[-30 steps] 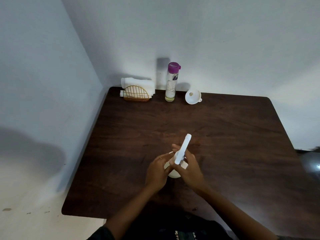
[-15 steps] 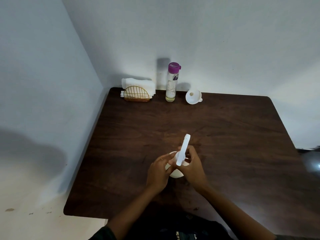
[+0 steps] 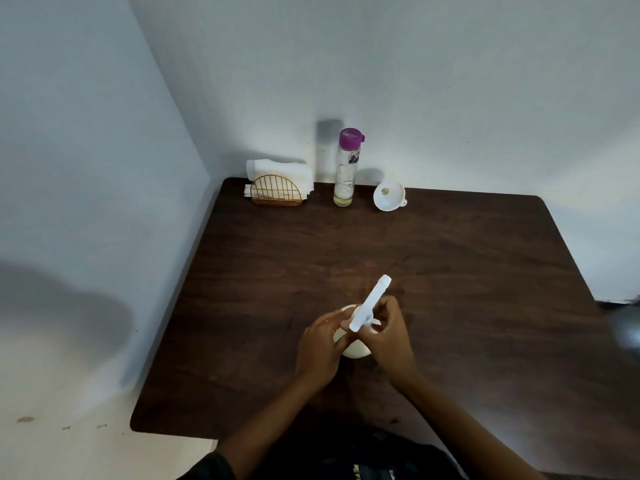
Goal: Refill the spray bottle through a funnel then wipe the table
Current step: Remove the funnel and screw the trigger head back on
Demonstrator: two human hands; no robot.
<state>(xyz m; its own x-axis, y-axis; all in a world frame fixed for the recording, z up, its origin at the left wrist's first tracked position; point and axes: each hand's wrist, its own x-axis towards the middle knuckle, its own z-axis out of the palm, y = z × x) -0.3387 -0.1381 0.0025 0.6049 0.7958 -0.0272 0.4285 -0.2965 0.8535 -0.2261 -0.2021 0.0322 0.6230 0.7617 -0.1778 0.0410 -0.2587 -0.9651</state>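
Seen from above, a person's two forearms reach from the near edge of a dark wooden tabletop (image 3: 450,271) to a small white spray bottle (image 3: 355,349) standing near the middle, a little toward the near edge. The left hand (image 3: 320,344) curls around the bottle's rounded body, steadying it. The right hand (image 3: 389,336) wraps its fingers around the neck just under the white spray head (image 3: 369,304), whose long nozzle points up and away; this looks like unscrewing the head, though whether it has loosened cannot be told. The bottle appears to be light, smooth plastic that could slip or tip, so the firm hold belongs on the body, with the twisting grip at the collar rather than the thin nozzle. Along the far edge stand three things well apart from the hands: a white funnel (image 3: 388,197) lying tilted, to its left a tall clear refill bottle (image 3: 345,174) with a purple cap, and in the far left corner a gold wire holder (image 3: 276,194) with folded white cloths (image 3: 280,169).
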